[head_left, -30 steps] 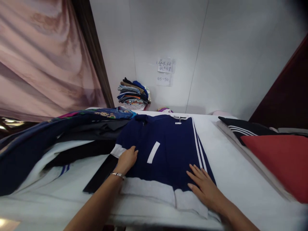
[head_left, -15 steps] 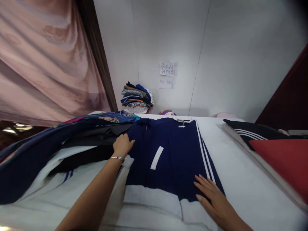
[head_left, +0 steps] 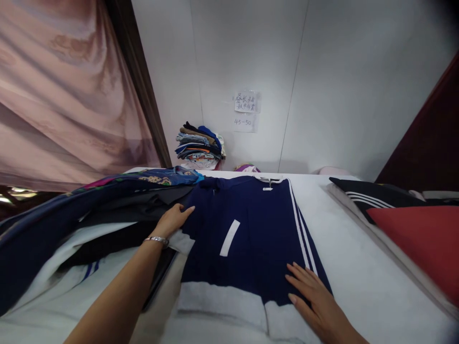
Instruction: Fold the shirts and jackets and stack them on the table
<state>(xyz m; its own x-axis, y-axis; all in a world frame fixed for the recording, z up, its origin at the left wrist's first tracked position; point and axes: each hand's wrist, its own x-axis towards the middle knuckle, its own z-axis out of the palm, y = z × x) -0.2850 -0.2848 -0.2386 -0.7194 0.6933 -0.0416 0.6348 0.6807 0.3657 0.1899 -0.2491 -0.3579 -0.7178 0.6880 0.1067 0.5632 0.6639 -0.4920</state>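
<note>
A navy jacket (head_left: 265, 239) lies spread out, with a white collar, a white hem and white stripes down its right side. A short white strip (head_left: 229, 238) shows on its front. At the jacket's left edge, my left hand (head_left: 172, 220) is closed on the sleeve, thumb outstretched and the other fingertips partly hidden. A white cuff (head_left: 183, 241) lies just below that hand. My right hand (head_left: 311, 294) rests flat on the lower right of the jacket, fingers spread, near the stripes and hem.
Loose garments (head_left: 118, 200) are heaped on the left of the white table (head_left: 362, 277). A folded clothes stack (head_left: 199, 145) stands at the back, beneath paper signs (head_left: 246, 111). On the right lie a black garment (head_left: 369, 196) with white stripes and a red one (head_left: 419, 239).
My left hand has shifted left and slightly toward me, and the jacket's sleeve and cuff have moved with it. My right hand stays flat on the jacket. The view has shifted slightly.
</note>
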